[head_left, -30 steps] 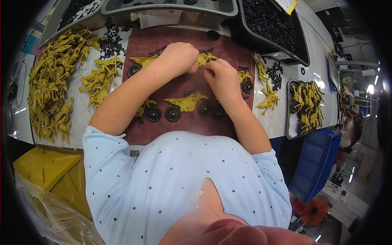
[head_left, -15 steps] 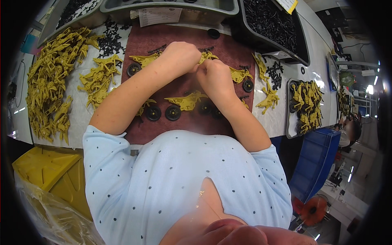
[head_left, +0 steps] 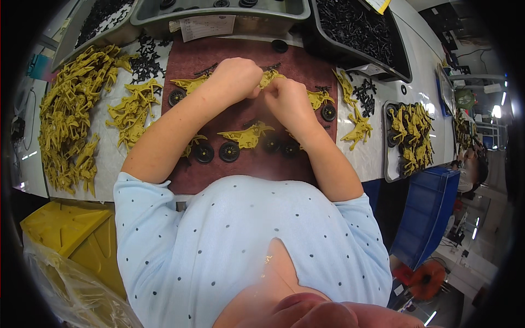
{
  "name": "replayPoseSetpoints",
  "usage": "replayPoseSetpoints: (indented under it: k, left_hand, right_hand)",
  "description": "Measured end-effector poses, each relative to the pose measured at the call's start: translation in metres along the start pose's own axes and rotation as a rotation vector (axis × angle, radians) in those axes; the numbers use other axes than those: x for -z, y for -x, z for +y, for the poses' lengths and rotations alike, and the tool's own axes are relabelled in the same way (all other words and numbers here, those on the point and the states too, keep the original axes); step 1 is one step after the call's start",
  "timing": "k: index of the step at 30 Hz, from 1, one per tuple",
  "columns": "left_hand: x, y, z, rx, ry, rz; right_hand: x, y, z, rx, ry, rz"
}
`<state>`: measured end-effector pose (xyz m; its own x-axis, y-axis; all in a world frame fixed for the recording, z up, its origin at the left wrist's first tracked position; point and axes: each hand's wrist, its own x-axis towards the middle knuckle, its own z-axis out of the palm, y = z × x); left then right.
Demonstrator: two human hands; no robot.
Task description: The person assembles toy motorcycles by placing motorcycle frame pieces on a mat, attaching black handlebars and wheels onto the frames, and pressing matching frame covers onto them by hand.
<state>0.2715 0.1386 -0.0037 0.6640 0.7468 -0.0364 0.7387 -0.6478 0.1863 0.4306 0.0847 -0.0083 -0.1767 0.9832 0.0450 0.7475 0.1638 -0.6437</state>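
Over the dark red mat (head_left: 188, 120), my left hand (head_left: 239, 78) and my right hand (head_left: 289, 97) are closed close together, fingertips turned inward. A yellow plastic frame piece (head_left: 270, 78) with a black bar at its far end shows just beyond them. What the fingers pinch is hidden. Other yellow frame pieces lie around on the mat, one (head_left: 249, 135) nearer my chest and one (head_left: 320, 99) right of my right hand. Spoked black wheels sit by them, such as a wheel (head_left: 229, 152) below the near piece and another wheel (head_left: 176, 98) beside my left forearm.
Yellow pieces form a large heap (head_left: 63, 120) at the left and a smaller pile (head_left: 131, 112) beside it. A grey bin (head_left: 262, 24) with wheels and a black bin (head_left: 402, 68) of small black parts stand at the back. A tray (head_left: 389, 164) of yellow-and-black assemblies sits at right.
My hands have drawn slightly apart at the fingertips, both still closed above the same spot. The whole view has shifted a little; the pieces on the mat keep their layout.
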Motion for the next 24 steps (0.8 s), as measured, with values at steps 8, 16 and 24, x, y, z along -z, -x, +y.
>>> replayPoseSetpoints:
  k: [8,16,24]
  left_hand:
    - [-0.003,-0.002,-0.002,0.028,0.028,-0.015]
    - [-0.003,-0.001,-0.006,0.010,0.044,-0.015]
    - [-0.005,-0.001,-0.006,-0.018,0.022,0.011]
  right_hand:
    - [0.014,0.008,-0.007,-0.022,-0.100,-0.001]
    - [0.032,0.012,-0.009,-0.021,-0.093,0.028]
    - [0.035,0.015,-0.007,0.013,-0.049,0.015]
